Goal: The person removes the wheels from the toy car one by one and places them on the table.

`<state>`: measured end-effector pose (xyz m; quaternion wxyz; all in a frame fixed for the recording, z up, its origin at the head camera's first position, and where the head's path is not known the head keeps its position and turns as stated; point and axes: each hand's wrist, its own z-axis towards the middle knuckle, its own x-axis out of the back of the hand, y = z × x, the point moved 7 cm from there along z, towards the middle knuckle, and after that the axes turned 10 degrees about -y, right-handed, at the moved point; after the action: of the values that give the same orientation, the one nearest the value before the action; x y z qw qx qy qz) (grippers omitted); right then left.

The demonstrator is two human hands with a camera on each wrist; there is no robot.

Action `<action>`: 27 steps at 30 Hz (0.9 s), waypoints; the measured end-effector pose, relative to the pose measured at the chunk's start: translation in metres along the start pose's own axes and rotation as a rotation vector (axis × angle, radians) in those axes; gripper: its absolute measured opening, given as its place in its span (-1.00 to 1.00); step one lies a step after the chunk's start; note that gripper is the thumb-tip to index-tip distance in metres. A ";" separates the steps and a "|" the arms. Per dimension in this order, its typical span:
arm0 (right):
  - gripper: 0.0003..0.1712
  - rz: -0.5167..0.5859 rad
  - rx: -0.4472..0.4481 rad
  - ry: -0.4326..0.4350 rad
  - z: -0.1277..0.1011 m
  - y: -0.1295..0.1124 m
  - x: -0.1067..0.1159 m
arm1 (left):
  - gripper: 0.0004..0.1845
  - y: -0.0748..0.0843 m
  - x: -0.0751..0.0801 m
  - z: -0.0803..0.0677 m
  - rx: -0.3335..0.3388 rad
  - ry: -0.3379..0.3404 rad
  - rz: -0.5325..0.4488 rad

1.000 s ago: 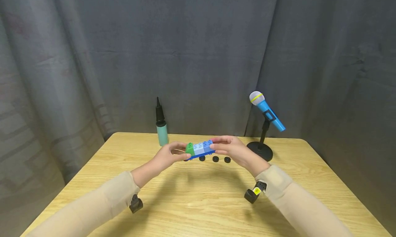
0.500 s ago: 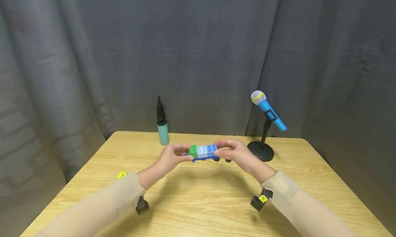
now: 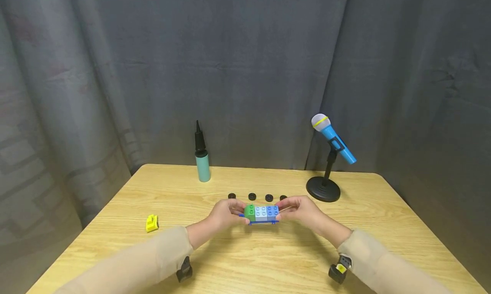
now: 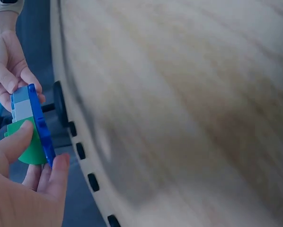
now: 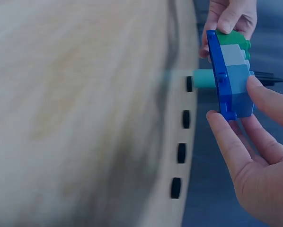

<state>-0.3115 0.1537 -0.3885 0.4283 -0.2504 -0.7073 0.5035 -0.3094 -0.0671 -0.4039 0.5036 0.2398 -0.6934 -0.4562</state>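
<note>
Between both hands is a toy car body of building blocks (image 3: 261,214): a green, a pale blue and a mid-blue brick in a row on a dark blue base. My left hand (image 3: 227,213) grips its green end, thumb on the near side. The mid-blue end is pinched between thumb and fingers of my right hand (image 3: 300,208). Both wrist views show the dark blue base (image 5: 218,71) raised off the table, with small pegs and no wheels on it. Beyond the hands, several black toy wheels (image 3: 252,196) lie in a row on the table.
A yellow toy piece (image 3: 151,223) lies at the left of the wooden table (image 3: 245,260). At the back left stands a teal and black hand pump (image 3: 202,166). A blue microphone (image 3: 333,138) on a black stand (image 3: 323,189) is at the back right, before grey curtains.
Both hands have brought the block car body nearer to me and slightly right, levelling it. The yellow piece and all the wheels have come into sight.
</note>
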 end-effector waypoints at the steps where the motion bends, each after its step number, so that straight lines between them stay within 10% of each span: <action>1: -0.48 -0.013 -0.004 0.001 -0.002 0.003 -0.001 | -0.59 -0.001 -0.004 0.001 -0.007 -0.017 0.017; 27: -0.55 -0.109 -0.044 -0.027 -0.012 0.028 -0.017 | -0.56 0.000 -0.024 -0.010 0.004 -0.077 0.079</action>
<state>-0.2951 0.1562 -0.4194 0.4402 -0.2139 -0.7365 0.4670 -0.2912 -0.0515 -0.4150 0.4937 0.1956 -0.7221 -0.4433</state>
